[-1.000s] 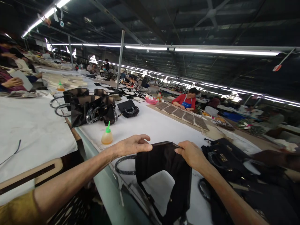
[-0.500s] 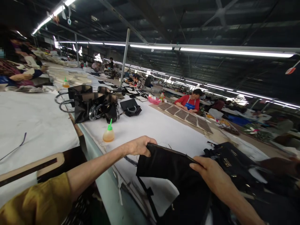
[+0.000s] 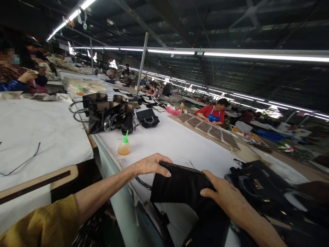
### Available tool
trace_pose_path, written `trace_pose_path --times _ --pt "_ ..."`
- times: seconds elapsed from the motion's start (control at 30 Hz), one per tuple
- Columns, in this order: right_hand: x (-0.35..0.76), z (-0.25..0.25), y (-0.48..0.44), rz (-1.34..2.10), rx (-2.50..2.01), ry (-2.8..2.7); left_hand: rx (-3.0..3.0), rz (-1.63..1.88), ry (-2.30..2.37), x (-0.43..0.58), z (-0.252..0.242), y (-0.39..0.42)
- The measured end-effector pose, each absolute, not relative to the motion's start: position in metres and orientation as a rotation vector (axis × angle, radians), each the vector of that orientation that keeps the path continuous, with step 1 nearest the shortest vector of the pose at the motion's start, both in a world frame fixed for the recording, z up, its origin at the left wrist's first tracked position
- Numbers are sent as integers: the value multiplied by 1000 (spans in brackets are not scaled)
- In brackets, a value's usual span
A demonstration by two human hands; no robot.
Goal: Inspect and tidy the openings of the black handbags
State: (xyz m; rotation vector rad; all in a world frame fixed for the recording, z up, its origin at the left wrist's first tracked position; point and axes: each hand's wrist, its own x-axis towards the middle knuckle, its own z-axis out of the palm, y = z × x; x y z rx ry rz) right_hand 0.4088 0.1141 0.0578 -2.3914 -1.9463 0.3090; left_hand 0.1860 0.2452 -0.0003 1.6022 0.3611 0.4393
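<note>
A black bag (image 3: 180,187) hangs over the near edge of the white-covered table, between my two hands. My left hand (image 3: 154,165) pinches its top edge at the left corner, thumb on the near face. On the right, my right hand (image 3: 218,188) grips the same edge, its thumb pressed on the near side and its other fingers partly hidden behind. A dark curved handle (image 3: 143,183) shows to the left of the bag, below my left wrist. The lower part of the bag runs out of view at the bottom.
A squeeze bottle (image 3: 124,145) with a green nozzle stands left of my hands. Beyond it are several black handbags (image 3: 102,115). More black bags (image 3: 259,185) lie in a heap at the right. Across the table, a person in red (image 3: 214,113) works beside brown panels (image 3: 203,128).
My right hand has shifted its hold, and its thumb now lies lower on the near face. The bag's top edge has sagged slightly, and the view has turned a little left.
</note>
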Motion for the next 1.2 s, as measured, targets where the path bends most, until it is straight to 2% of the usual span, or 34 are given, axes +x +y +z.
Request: trace_pose_path --times 0.27,0.57,0.87,1.07,1.2 --pt "409 48 123 140 -2317 -2079 1607 586 524 185 -5 247" --pt "409 51 122 92 -2277 -2112 1608 579 651 195 -4 251" --pt "411 63 124 365 -2284 -1998 1580 539 678 200 1 247" --pt "398 63 138 237 -2196 -1955 1655 642 639 203 6 238" --pt "384 60 151 302 -2001 -2018 1682 681 657 204 8 235"
